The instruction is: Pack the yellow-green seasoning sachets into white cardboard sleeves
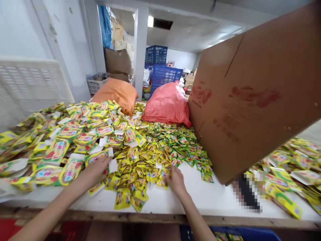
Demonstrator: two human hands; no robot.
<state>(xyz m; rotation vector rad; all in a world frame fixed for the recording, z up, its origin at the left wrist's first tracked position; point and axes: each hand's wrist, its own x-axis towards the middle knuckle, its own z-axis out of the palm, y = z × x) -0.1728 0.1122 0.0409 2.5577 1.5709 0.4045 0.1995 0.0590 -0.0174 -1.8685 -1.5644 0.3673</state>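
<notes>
My left hand [96, 170] is closed around a small yellow and green carton [96, 156] whose white end flaps stand open. Many similar cartons [60, 150] lie heaped to its left. In the middle spreads a pile of yellow sachets [132, 195]. At the right edge of that pile, my right hand [177, 180] has its fingers curled on yellow sachets [162, 180]; the fingertips are partly hidden. Green sachets [185, 144] lie beyond my right hand.
A large brown cardboard box [250, 100] leans at the right, with more cartons [283, 184] beside it. Behind the piles sit a red sack [168, 103] and an orange sack [116, 93]. A blue crate [250, 232] is below the table edge. A white crate [32, 83] stands left.
</notes>
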